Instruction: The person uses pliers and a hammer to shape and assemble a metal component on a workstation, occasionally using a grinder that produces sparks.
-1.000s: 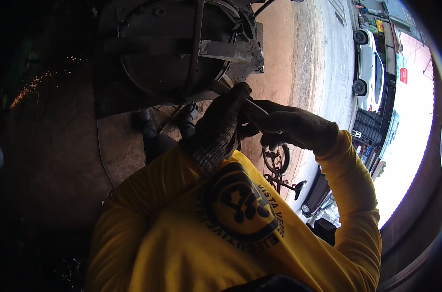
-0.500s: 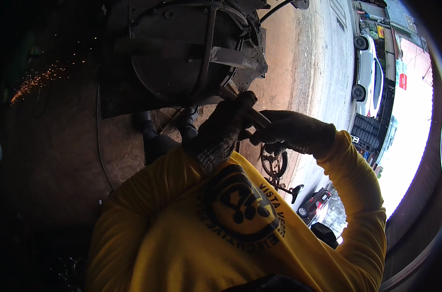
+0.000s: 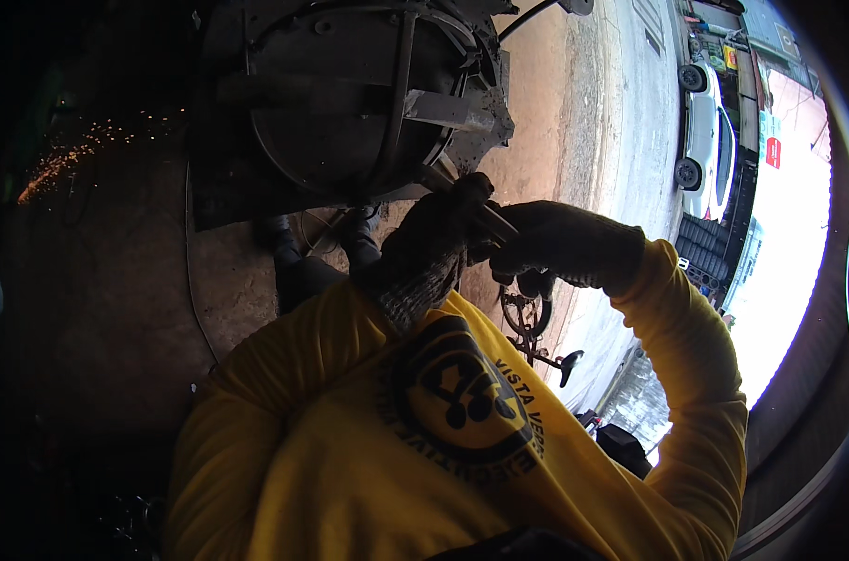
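A dark knit glove covers my left hand (image 3: 435,229), which is closed round a narrow, flat metal bar (image 3: 495,224). The bar slants from the metal frame down to the right. At its lower right end is my right hand (image 3: 569,245), also gloved, with its fingers curled against the bar; their tips are partly hidden. Just beyond my hands stands a dark, round metal frame (image 3: 398,112) with a curved rim and crossing bars. The bar's upper end reaches the frame's near right edge; whether it touches cannot be made out in the shadow.
Orange sparks (image 3: 55,168) spray at the far left. A thin cable (image 3: 190,280) runs along the brown floor. Beneath my right hand shows a bicycle (image 3: 527,318). Another person's legs (image 3: 321,257) appear below the frame. A white car (image 3: 705,140) is by the road at right.
My right hand has shifted slightly left and up, its fingers closer round the bar's end. My left hand stays almost still. A dark red car at lower right has mostly gone from view.
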